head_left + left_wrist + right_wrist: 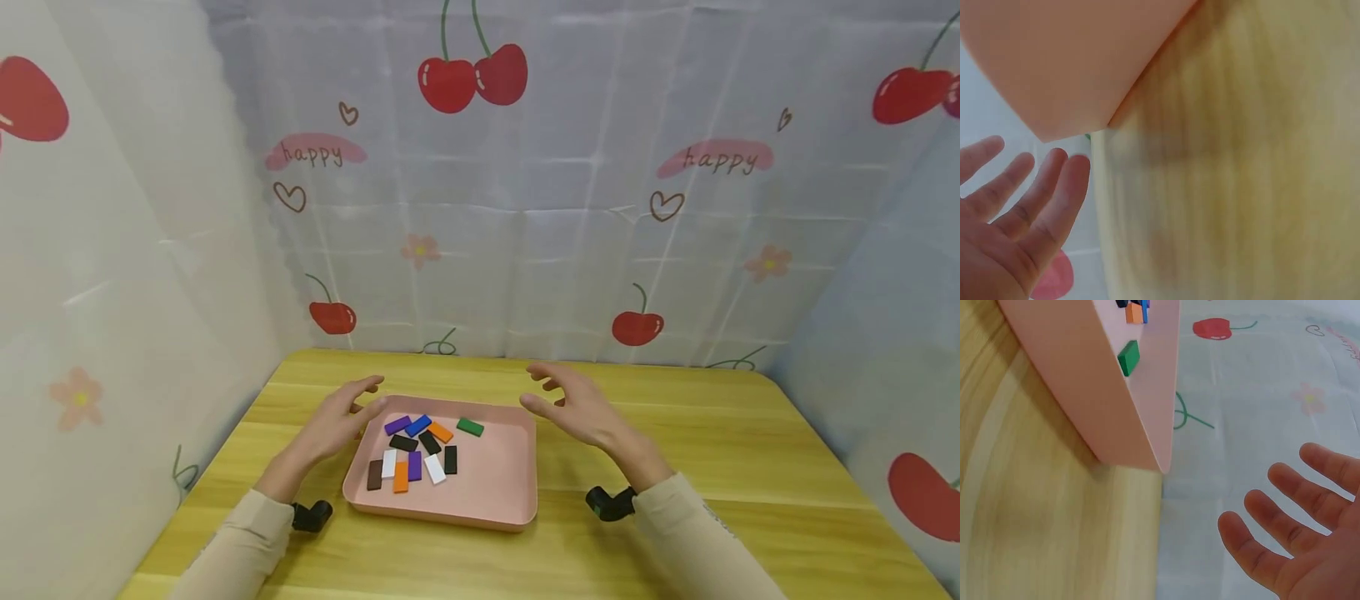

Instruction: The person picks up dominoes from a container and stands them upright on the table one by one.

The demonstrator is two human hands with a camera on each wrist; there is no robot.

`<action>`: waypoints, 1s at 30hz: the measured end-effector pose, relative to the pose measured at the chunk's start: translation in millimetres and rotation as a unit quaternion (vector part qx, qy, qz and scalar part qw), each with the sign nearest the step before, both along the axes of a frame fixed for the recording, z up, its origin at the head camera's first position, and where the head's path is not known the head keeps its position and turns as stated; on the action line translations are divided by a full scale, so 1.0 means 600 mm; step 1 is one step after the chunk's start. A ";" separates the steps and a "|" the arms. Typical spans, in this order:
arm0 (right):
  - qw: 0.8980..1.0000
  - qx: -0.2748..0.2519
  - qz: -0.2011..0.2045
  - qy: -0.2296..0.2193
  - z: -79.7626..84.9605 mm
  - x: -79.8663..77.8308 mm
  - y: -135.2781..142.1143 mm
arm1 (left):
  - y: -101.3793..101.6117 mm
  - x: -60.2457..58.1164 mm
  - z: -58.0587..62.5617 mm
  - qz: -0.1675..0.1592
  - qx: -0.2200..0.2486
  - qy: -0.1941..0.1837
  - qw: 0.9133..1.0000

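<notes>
My left hand point(335, 422) and right hand point(579, 412) flank the tray point(495, 479) on the table point(675, 467), fingers parted, loosely bent, holding nothing; this spacing leaves its inside uncovered. Raised walls contain the blocks point(415, 466), mostly grouped leftward, the green block point(470, 427) slightly apart.

- On my feed I see a yellowish wood-grain table point(772, 467) with rounded far corners.
- Directly on it sits a pink rectangular tray point(495, 483), left of centre.

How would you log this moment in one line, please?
left hand: empty, near tray; right hand: empty, near tray; coloured blocks: inside tray
</notes>
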State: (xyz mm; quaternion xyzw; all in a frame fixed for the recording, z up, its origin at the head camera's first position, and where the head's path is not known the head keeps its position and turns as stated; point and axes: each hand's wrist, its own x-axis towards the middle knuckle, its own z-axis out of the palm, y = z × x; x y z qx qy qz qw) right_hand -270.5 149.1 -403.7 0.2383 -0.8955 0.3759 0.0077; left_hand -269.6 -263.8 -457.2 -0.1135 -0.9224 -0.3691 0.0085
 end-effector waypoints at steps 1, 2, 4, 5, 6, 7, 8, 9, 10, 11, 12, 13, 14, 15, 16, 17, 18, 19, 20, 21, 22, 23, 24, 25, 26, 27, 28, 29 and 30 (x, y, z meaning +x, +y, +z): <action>1.000 -0.004 0.000 -0.001 -0.002 -0.001 -0.004 | 0.001 0.001 -0.002 0.002 0.003 -0.005 1.000; 1.000 -0.007 0.000 -0.002 -0.004 -0.002 -0.009 | 0.002 0.001 -0.004 0.001 0.001 -0.006 1.000; 1.000 -0.010 -0.005 -0.005 -0.007 -0.005 -0.019 | 0.002 0.003 -0.009 -0.003 -0.005 -0.009 1.000; 1.000 -0.014 -0.008 -0.007 -0.009 -0.006 -0.024 | 0.002 0.004 -0.012 -0.004 -0.008 -0.012 1.000; 1.000 -0.015 -0.013 -0.009 -0.011 -0.008 -0.030 | 0.002 0.005 -0.015 -0.006 -0.011 -0.017 1.000; 1.000 -0.015 -0.015 -0.010 -0.014 -0.010 -0.036 | 0.002 0.006 -0.018 -0.006 -0.012 -0.022 1.000; 1.000 -0.017 -0.017 -0.014 -0.017 -0.012 -0.042 | 0.001 0.008 -0.020 -0.009 -0.008 -0.025 1.000; 0.999 -0.019 -0.019 -0.019 -0.020 -0.015 -0.048 | 0.001 0.009 -0.022 -0.007 -0.002 -0.032 0.999; 0.999 -0.021 -0.021 -0.024 -0.023 -0.018 -0.054 | 0.000 0.011 -0.023 -0.008 0.003 -0.035 0.999; 0.999 -0.022 -0.022 -0.027 -0.027 -0.020 -0.060 | 0.000 0.012 -0.024 -0.006 0.008 -0.037 0.999; 0.999 -0.023 -0.023 -0.030 -0.030 -0.022 -0.065 | -0.001 0.013 -0.024 -0.008 0.013 -0.039 0.999; 0.999 -0.026 -0.024 -0.033 -0.033 -0.024 -0.070 | -0.001 0.013 -0.024 -0.009 0.017 -0.039 0.999; 0.999 -0.029 -0.027 -0.037 -0.036 -0.025 -0.074 | 0.000 0.014 -0.023 -0.011 0.021 -0.041 0.999; 0.998 -0.033 -0.029 -0.041 -0.039 -0.027 -0.078 | 0.000 0.014 -0.023 -0.011 0.024 -0.044 0.999; 0.998 -0.037 -0.031 -0.042 -0.042 -0.027 -0.081 | 0.000 0.014 -0.022 -0.012 0.026 -0.047 0.999; 0.998 -0.043 -0.032 -0.044 -0.045 -0.028 -0.084 | 0.001 0.014 -0.022 -0.012 0.028 -0.050 0.998; 0.997 -0.048 -0.033 -0.048 -0.047 -0.028 -0.087 | 0.001 0.014 -0.021 -0.012 0.026 -0.053 0.998; 0.997 -0.053 -0.035 -0.053 -0.050 -0.029 -0.090 | 0.001 0.014 -0.021 -0.010 0.026 -0.056 0.998; 0.996 -0.057 -0.036 -0.056 -0.052 -0.029 -0.093 | 0.001 0.014 -0.021 -0.009 0.024 -0.058 0.998; 0.996 -0.061 -0.038 -0.060 -0.054 -0.030 -0.096 | 0.000 0.013 -0.021 -0.007 0.024 -0.059 0.998; 0.995 -0.063 -0.039 -0.064 -0.056 -0.030 -0.098 | 0.000 0.013 -0.021 -0.005 0.022 -0.059 0.998; 0.995 -0.065 -0.041 -0.068 -0.057 -0.031 -0.101 | -0.001 0.013 -0.022 -0.005 0.019 -0.057 0.998; 0.994 -0.066 -0.042 -0.071 -0.059 -0.032 -0.104 | -0.002 0.012 -0.022 -0.006 0.016 -0.055 0.998; 0.994 -0.066 -0.041 -0.072 -0.060 -0.032 -0.107 | -0.003 0.012 -0.022 -0.005 0.014 -0.053 0.998; 0.994 -0.065 -0.040 -0.075 -0.061 -0.033 -0.111 | -0.004 0.012 -0.022 -0.005 0.012 -0.051 0.999; 0.994 -0.064 -0.039 -0.078 -0.062 -0.034 -0.114 | -0.005 0.012 -0.023 -0.004 0.010 -0.050 0.999; 0.994 -0.063 -0.037 -0.082 -0.064 -0.035 -0.118 | -0.005 0.012 -0.023 -0.004 0.009 -0.049 0.999; 0.994 -0.063 -0.035 -0.087 -0.066 -0.036 -0.122 | -0.005 0.013 -0.023 -0.005 0.008 -0.049 0.999; 0.993 -0.060 -0.033 -0.091 -0.069 -0.037 -0.125 | -0.006 0.013 -0.024 -0.006 0.008 -0.050 0.999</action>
